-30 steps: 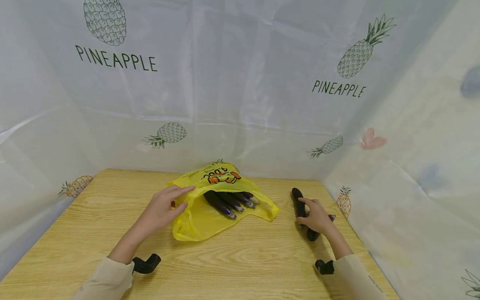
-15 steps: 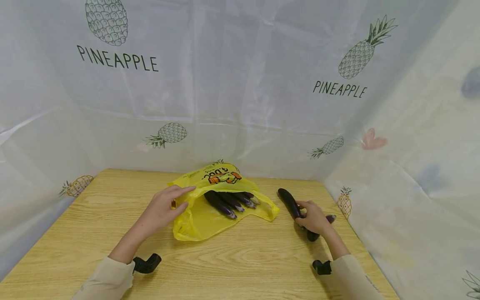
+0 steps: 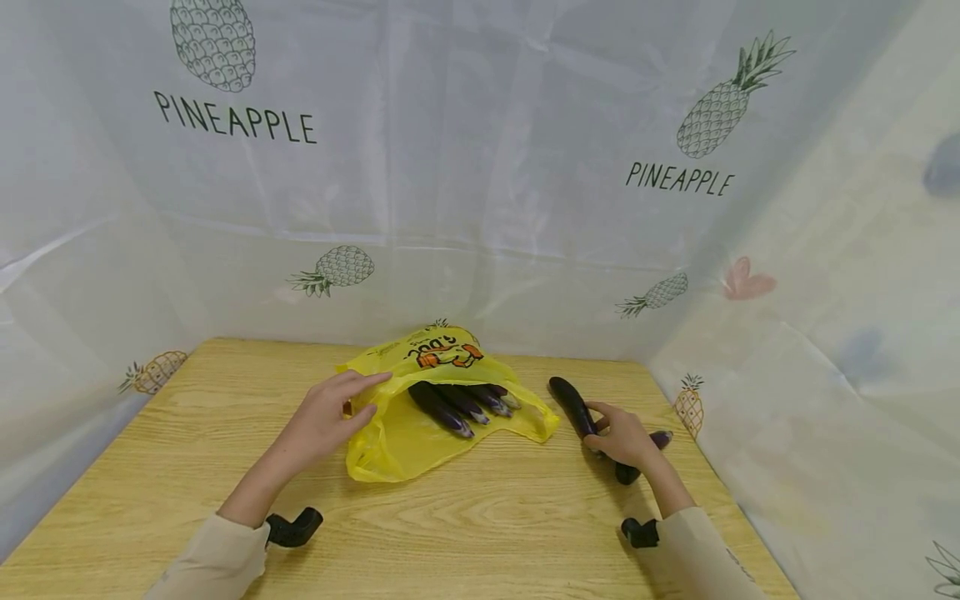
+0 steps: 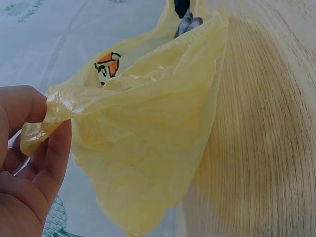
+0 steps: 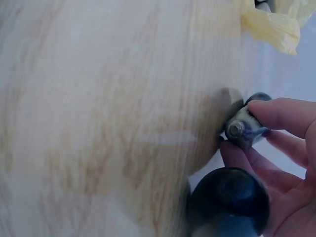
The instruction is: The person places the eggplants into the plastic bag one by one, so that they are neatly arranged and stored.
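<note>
A yellow plastic bag (image 3: 378, 454) lies on the table with its mouth toward me, and several dark purple eggplants (image 3: 442, 410) show inside, stem ends outward. My left hand (image 3: 311, 421) grips the bag's left edge; in the left wrist view the yellow film (image 4: 143, 133) passes between thumb and fingers. To the right of the bag, my right hand (image 3: 625, 435) holds an eggplant (image 3: 570, 403) near its stem end (image 5: 239, 129), as the right wrist view shows. Another eggplant (image 3: 627, 474) lies partly hidden beneath that hand, its rounded end (image 5: 228, 201) close to the right wrist camera.
The wooden table (image 3: 435, 533) has a white curtain (image 3: 480, 283) with pineapple prints behind it and at both sides. Black mounts (image 3: 294, 527) at the wrists hang near the sleeves. The right table edge runs close by the right forearm.
The right hand has swung the far end of its eggplant leftward, toward the bag, and shifted slightly left itself. The left hand and the bag stay where they were.
</note>
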Demonstrator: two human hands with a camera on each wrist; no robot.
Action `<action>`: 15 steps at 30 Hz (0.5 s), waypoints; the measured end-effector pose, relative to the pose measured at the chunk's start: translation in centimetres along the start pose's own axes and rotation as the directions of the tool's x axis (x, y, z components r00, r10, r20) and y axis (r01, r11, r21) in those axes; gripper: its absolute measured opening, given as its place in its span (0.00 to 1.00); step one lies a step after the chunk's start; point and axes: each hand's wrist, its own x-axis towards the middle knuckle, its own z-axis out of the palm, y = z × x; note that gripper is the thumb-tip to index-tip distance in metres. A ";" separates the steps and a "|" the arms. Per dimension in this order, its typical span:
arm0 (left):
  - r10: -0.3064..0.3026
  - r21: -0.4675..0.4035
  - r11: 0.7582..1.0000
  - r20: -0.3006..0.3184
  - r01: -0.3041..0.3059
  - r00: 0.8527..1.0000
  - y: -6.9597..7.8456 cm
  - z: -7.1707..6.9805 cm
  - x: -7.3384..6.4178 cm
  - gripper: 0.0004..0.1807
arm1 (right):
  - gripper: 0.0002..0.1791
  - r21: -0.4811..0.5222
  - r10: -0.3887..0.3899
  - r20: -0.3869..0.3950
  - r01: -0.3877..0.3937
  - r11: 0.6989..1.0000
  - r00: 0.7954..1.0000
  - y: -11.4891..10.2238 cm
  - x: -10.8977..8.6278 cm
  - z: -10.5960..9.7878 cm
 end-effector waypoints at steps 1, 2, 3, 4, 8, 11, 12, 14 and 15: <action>0.000 0.001 1.000 -0.001 0.000 1.000 0.0 0.0 0.0 0.30 | 0.37 0.000 0.006 0.007 -0.006 1.000 1.000 -0.1 0.0 0.0; -0.001 0.001 1.000 -0.001 0.001 1.000 0.0 0.0 0.0 0.30 | 0.37 0.000 0.011 0.012 -0.011 1.000 1.000 -0.1 0.0 -0.1; -0.003 0.001 1.000 -0.001 0.003 1.000 0.0 0.0 0.0 0.30 | 0.37 0.004 0.019 0.017 -0.019 1.000 1.000 -0.2 0.0 -0.1; -0.005 -0.001 1.000 -0.002 0.005 1.000 0.0 0.0 0.0 0.30 | 0.37 0.010 0.019 0.023 -0.019 1.000 1.000 -0.2 0.0 -0.1; -0.011 0.001 1.000 0.000 0.011 1.000 0.0 0.0 0.0 0.30 | 0.37 0.033 0.028 0.034 -0.029 0.999 0.999 -0.4 -0.2 -0.3; -0.011 0.003 1.000 0.001 0.011 1.000 0.0 0.0 0.0 0.30 | 0.36 0.046 0.032 0.038 -0.034 0.998 0.999 -0.5 -0.3 -0.2; -0.010 0.004 1.000 0.001 0.010 1.000 0.0 0.0 0.0 0.30 | 0.36 0.048 0.031 0.039 -0.033 0.998 0.999 -0.5 -0.3 -0.2; -0.009 0.005 1.000 0.000 0.009 1.000 0.0 -0.1 0.0 0.30 | 0.35 0.064 0.042 0.037 -0.044 0.997 0.998 -0.7 -0.4 -0.1; -0.009 0.004 1.000 0.000 0.009 1.000 0.0 -0.1 0.0 0.30 | 0.35 0.073 0.044 0.038 -0.046 0.996 0.998 -0.7 -0.4 -0.1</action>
